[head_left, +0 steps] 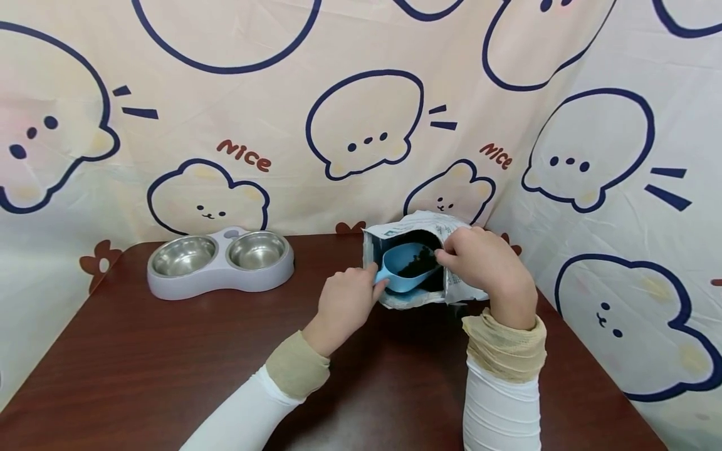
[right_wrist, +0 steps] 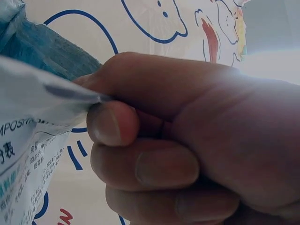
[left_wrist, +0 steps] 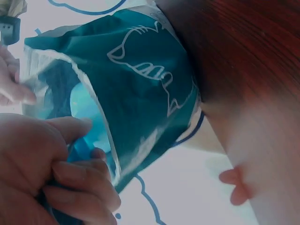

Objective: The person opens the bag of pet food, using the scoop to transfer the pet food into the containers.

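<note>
A white and teal bag [head_left: 423,220] lies toward the back right of the table, its mouth facing the front. My left hand [head_left: 346,304] grips the handle of a light blue scoop [head_left: 395,255] whose bowl is inside the bag's mouth. Small dark pellets [head_left: 420,262] lie in the scoop. With thumb and forefinger, my right hand [head_left: 486,262] pinches the right edge of the opening. In the left wrist view, the bag's teal side [left_wrist: 140,79] carries a white cat outline. The right wrist view shows the pinched bag edge [right_wrist: 70,91] up close.
A light grey double pet bowl [head_left: 220,279] with two steel basins stands at the back left of the dark wooden table [head_left: 225,357]. A cartoon-printed cloth [head_left: 350,200] hangs behind the table and along its right side.
</note>
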The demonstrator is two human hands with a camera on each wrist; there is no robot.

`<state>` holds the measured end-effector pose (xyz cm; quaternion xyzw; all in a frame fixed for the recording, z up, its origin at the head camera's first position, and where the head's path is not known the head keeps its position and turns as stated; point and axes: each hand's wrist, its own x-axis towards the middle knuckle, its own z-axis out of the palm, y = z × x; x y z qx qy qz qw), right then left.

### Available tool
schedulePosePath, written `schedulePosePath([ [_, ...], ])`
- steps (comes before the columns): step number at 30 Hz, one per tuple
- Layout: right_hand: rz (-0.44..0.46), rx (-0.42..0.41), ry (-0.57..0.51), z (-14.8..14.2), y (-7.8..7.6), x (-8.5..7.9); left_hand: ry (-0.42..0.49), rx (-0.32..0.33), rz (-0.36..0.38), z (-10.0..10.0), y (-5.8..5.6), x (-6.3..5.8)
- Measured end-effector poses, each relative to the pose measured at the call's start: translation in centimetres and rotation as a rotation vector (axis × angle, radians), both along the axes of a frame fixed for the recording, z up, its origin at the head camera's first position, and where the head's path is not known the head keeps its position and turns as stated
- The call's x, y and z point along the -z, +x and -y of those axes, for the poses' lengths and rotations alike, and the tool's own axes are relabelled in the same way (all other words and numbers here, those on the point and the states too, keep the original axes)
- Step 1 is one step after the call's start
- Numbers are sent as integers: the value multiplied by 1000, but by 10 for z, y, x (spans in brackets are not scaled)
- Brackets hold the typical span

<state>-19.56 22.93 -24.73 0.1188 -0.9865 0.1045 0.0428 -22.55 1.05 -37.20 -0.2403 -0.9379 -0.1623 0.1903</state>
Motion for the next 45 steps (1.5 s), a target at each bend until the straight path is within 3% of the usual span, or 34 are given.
schedulePosePath([
  [9, -2, -2, -13, -2, 1, -1, 74, 90, 148, 28, -5, -4],
  [13, -7, -6, -14, -2, 1, 0, 93, 123, 181, 40, -5, -6],
  [23, 2, -1, -9, -1, 2, 0, 76, 184, 175, 78, 7, -33],
  [30, 13, 10, -13, -1, 1, 0, 68, 198, 213, 99, 10, -45],
  [37, 19, 4, -27, 0, 1, 2, 45, 148, 219, 131, 9, -59],
  [45, 22, 22, -4, -1, 0, 1, 11, -27, 222, 186, -4, -76],
])
